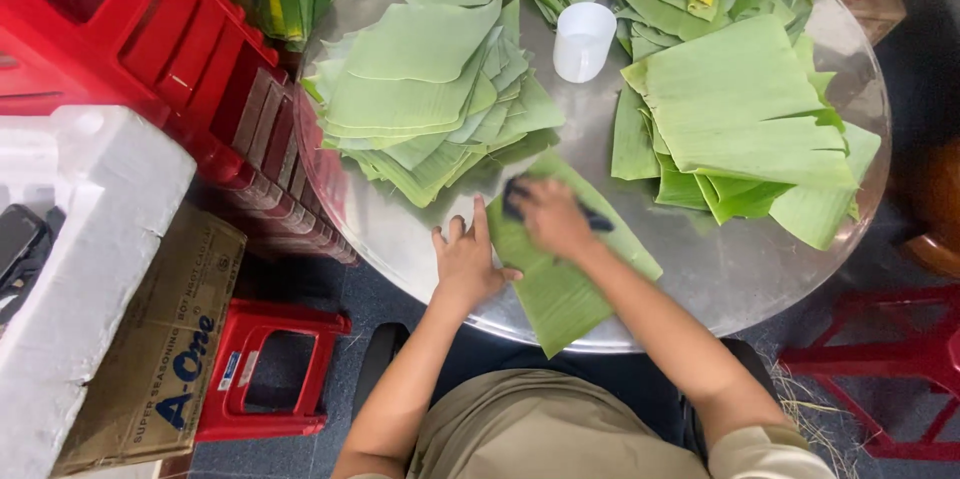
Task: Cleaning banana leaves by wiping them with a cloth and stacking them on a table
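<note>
A single green banana leaf piece (560,289) lies flat on the round metal table (740,279) at its near edge. My left hand (466,259) presses flat on the leaf's left edge, fingers spread. My right hand (550,217) grips a dark cloth (515,201) and rests it on the leaf's upper part. A stack of cut leaves (430,99) sits at the table's left, and another stack (740,109) sits at the right.
A white plastic cup (583,39) stands between the two stacks. Red plastic stools (150,39) are piled at the left, with a white foam box (80,269), a cardboard box (160,339) and a small red stool (265,369) below. Another red stool (900,359) stands at the right.
</note>
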